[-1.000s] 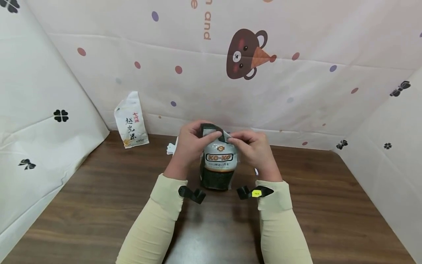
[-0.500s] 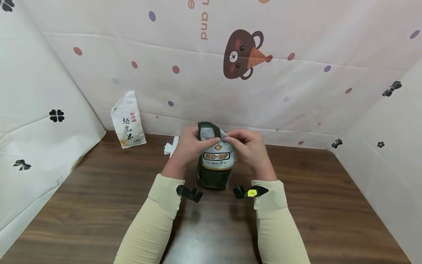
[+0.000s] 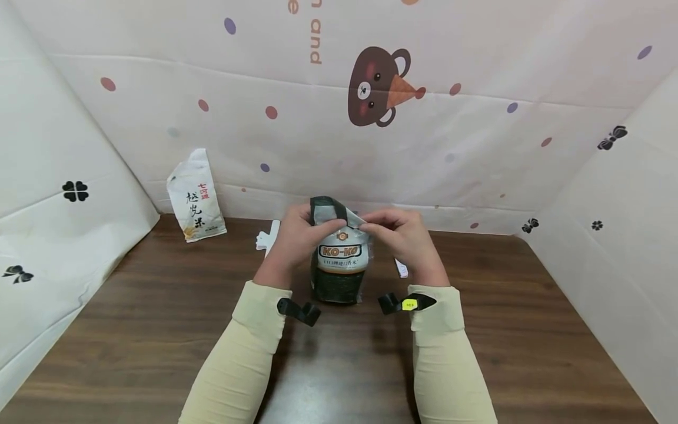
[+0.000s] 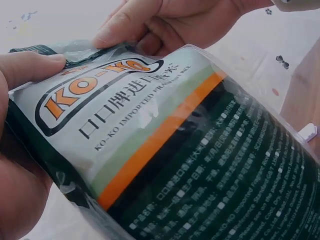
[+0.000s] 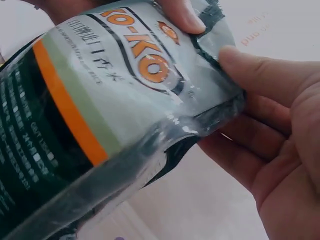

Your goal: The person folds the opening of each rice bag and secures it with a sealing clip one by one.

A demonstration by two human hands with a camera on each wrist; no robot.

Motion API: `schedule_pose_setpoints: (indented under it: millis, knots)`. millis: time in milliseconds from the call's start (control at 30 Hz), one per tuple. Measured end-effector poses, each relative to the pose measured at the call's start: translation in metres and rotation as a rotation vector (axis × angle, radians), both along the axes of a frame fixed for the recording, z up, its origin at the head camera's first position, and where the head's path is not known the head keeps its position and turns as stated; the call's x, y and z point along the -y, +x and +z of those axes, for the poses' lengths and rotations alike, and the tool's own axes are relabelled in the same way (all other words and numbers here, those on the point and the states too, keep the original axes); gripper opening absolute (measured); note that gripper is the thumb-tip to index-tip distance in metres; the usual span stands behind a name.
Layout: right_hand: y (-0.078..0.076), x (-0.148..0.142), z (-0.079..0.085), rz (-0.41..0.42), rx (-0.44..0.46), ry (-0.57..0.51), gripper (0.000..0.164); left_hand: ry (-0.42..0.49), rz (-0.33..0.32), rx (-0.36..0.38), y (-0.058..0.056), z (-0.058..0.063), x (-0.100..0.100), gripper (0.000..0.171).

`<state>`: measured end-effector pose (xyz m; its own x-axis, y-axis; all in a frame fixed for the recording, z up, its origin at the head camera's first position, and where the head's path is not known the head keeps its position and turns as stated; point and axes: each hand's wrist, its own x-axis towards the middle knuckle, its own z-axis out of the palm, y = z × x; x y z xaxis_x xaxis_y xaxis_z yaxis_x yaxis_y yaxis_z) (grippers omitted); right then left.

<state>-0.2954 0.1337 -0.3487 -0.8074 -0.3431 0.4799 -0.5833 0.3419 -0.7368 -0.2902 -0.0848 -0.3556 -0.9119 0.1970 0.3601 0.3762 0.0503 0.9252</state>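
Observation:
A green and white bag of KO-KO rice point(image 3: 340, 262) stands upright on the table between both hands. Its top is folded down toward the front. My left hand point(image 3: 302, 238) grips the upper left side, thumb lying across the fold. At the upper right corner my right hand point(image 3: 405, 238) pinches the folded flap between thumb and fingers. The left wrist view shows the label of the rice bag point(image 4: 150, 125) close up, with the left thumb pressing near the folded edge. In the right wrist view, fingers of the right hand point(image 5: 280, 120) lie behind the bag's corner.
A white rice bag point(image 3: 196, 197) leans against the patterned backdrop at the back left. Partly behind the left hand lies a white clip-like piece point(image 3: 268, 235). Another small white piece point(image 3: 401, 268) lies by the right wrist on the wooden table point(image 3: 503, 330).
The whole head view has shifted slightly leftward. Both hands keep hold of the rice bag's folded top. More of the white piece beside the right wrist shows now.

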Motion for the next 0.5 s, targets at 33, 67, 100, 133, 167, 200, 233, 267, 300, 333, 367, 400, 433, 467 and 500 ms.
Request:
schedule_pose_setpoints:
  millis: [33,67,100,133,167,200,233,267,300,333,367,400,433,467,500]
  knots:
    - [0.0,-0.0002,0.0,-0.004,-0.002,0.001,0.016,0.004,0.003,-0.003,-0.0001,-0.0007,-0.0003,0.02]
    - [0.0,-0.0001,-0.0001,-0.007,-0.01,0.001,0.015,0.012,0.006,-0.004,-0.0005,-0.0018,-0.0008,0.019]
    - [0.0001,0.0003,-0.0002,-0.008,-0.02,-0.002,0.014,0.016,0.01,-0.002,-0.0009,-0.0028,-0.0011,0.019]
    - [0.0001,0.0009,-0.0003,-0.008,-0.027,-0.007,0.014,0.017,0.017,0.003,-0.001,-0.0036,-0.0013,0.019]
    - [-0.0001,0.0013,-0.0004,-0.007,-0.029,-0.012,0.014,0.017,0.022,0.007,-0.0007,-0.0039,-0.0014,0.019]
    - [-0.0004,0.0015,-0.0004,-0.004,-0.028,-0.015,0.014,0.017,0.025,0.011,-0.0006,-0.0041,-0.0014,0.019]
    - [-0.001,0.0014,-0.0005,-0.003,-0.027,-0.013,0.014,0.015,0.027,0.016,-0.0006,-0.0043,-0.0015,0.019]
    - [-0.0016,0.001,-0.0006,-0.002,-0.021,-0.009,0.015,0.015,0.027,0.014,-0.0008,-0.0047,-0.0016,0.019]
    - [-0.002,0.0004,-0.0006,-0.002,-0.013,-0.002,0.015,0.012,0.029,0.014,-0.0009,-0.0049,-0.0017,0.02]
    - [-0.0025,-0.0007,-0.0008,-0.004,0.0,0.006,0.016,0.011,0.03,0.012,-0.0011,-0.0051,-0.002,0.02]
    - [-0.0028,-0.0017,-0.0007,-0.007,0.013,0.014,0.016,0.014,0.029,0.015,-0.0013,-0.0052,-0.0022,0.02]
    - [-0.003,-0.0028,-0.0006,-0.011,0.026,0.022,0.017,0.013,0.03,0.017,-0.0016,-0.0052,-0.0024,0.021]
    - [-0.003,-0.0037,-0.0005,-0.015,0.037,0.029,0.017,0.015,0.029,0.018,-0.002,-0.0054,-0.0026,0.021]
    - [-0.0029,-0.0045,-0.0005,-0.019,0.044,0.037,0.017,0.015,0.029,0.019,-0.0024,-0.0057,-0.0028,0.021]
    - [-0.0026,-0.0053,-0.0007,-0.024,0.05,0.042,0.017,0.012,0.03,0.016,-0.0026,-0.006,-0.0029,0.021]
